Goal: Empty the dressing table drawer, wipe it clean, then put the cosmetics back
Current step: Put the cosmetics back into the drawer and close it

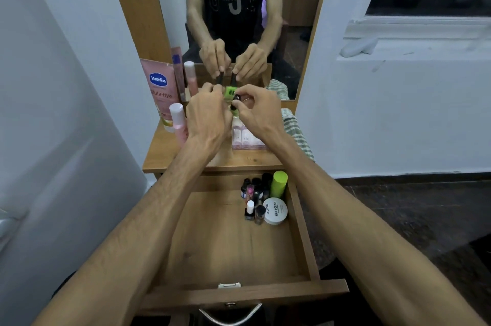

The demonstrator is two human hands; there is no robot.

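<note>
Over the dressing table top (239, 159), each of my hands pinches a small green nail polish bottle with a black cap. My left hand (207, 113) holds the upper bottle (228, 92). My right hand (256, 111) holds the lower one (234, 112). The two bottles are close together between my fingertips. Below, the wooden drawer (303, 232) stands pulled open. In its back right corner are a lime green cylinder (279, 183), a white round nail polish tub (275, 211) and several small dark bottles (252, 200).
On the table top stand a pink Vaseline tube (159, 86), a pink bottle with a white cap (177, 118) and a pale pink boxed set (245, 138). A striped cloth (297, 134) lies at the right edge. A mirror (239, 6) rises behind, with white walls on both sides.
</note>
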